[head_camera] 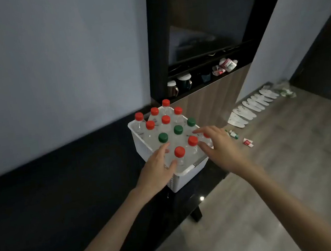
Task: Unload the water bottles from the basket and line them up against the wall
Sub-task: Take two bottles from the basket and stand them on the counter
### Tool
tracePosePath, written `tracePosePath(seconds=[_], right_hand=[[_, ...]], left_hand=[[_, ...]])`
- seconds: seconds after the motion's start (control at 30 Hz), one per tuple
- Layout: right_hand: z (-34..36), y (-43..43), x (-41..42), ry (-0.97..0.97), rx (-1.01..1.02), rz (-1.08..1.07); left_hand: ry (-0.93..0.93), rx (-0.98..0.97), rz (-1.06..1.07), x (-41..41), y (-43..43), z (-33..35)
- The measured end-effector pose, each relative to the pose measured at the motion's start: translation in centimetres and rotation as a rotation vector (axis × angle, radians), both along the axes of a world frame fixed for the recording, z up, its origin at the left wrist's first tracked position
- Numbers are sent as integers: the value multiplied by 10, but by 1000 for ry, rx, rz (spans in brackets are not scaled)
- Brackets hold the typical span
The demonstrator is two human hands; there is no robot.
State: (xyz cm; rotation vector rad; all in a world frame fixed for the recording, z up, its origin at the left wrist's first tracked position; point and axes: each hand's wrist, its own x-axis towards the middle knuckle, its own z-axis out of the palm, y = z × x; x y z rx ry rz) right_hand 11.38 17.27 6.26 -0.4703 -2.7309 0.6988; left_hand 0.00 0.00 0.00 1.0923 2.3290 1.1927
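Note:
A white plastic basket (185, 178) stands on a long dark counter (64, 190) below a pale wall (49, 66). It is packed with several clear water bottles, most with red caps (179, 151) and three with green caps (163, 137). My left hand (159, 167) hovers at the basket's near left corner, fingers apart, thumb beside the nearest red-capped bottle. My right hand (218, 146) spreads over the basket's right side, next to another red-capped bottle (192, 140). Neither hand holds anything. No bottle stands outside the basket.
Right of the basket rises a dark cabinet (197, 38) with a shelf of jars and cups (184, 82). On the wooden floor (290, 162) lie a row of white slippers (250, 107) and small packets (247, 142). The counter stretches left along the wall.

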Motion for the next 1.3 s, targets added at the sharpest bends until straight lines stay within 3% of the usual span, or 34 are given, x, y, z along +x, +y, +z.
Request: tracePosePath(seconds=[0.17,0.5,0.63,0.77,1.03,1.3], right_hand=[[-36,30,-32,-71,12,74],[-79,80,-71,-138,232,461],[-86,87,-79,-68,459,545],[-83,89,-89,2,531,521],[-98,94,-84,111,317,533],[-105,102,-78,20,-80,610]], left_hand=[[-18,14,4,5,23,-28],[5,-79,334,18,59,-49],[-36,-237,449,17,77,-48],[-39,-375,558,13,90,-42],[43,-350,646,22,91,-38],[128,-304,648,25,94,-35]])
